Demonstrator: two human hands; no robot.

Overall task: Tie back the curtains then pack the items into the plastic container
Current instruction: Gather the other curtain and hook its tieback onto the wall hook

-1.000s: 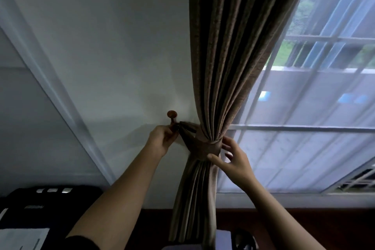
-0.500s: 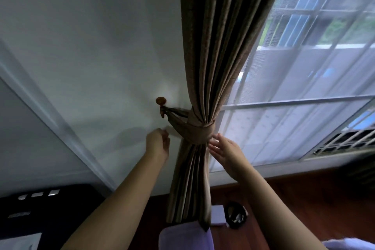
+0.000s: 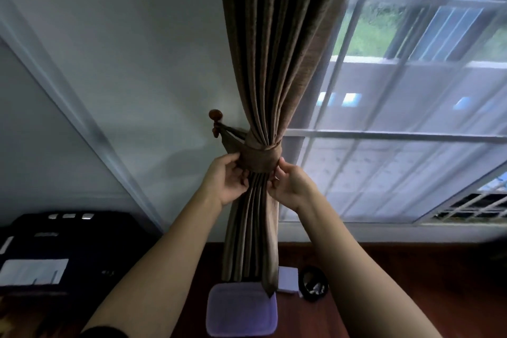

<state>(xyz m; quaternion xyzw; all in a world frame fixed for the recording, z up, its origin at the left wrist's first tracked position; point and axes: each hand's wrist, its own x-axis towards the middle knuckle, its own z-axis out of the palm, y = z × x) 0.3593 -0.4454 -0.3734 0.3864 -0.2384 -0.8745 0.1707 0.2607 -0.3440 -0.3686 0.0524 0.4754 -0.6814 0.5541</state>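
A brown curtain (image 3: 277,49) hangs gathered beside the window. A matching fabric tieback (image 3: 259,158) wraps round it and its end hooks onto a round wooden wall knob (image 3: 215,115). My left hand (image 3: 229,180) grips the left side of the tieback with curled fingers. On the band's right side my right hand (image 3: 290,185) pinches the lower edge. Below the band the curtain's folds fall between my two hands.
A purple folded cloth (image 3: 241,310), a small white box (image 3: 288,280) and a black round object (image 3: 314,284) lie on the dark red floor under the curtain. A black piece of furniture (image 3: 55,244) with a white sheet (image 3: 33,271) stands at lower left. Sheer curtain covers the window (image 3: 397,132).
Both hands had dropped off the tieback half a second ago; they have risen again and now hold the band on both sides. The view has tilted up slightly.
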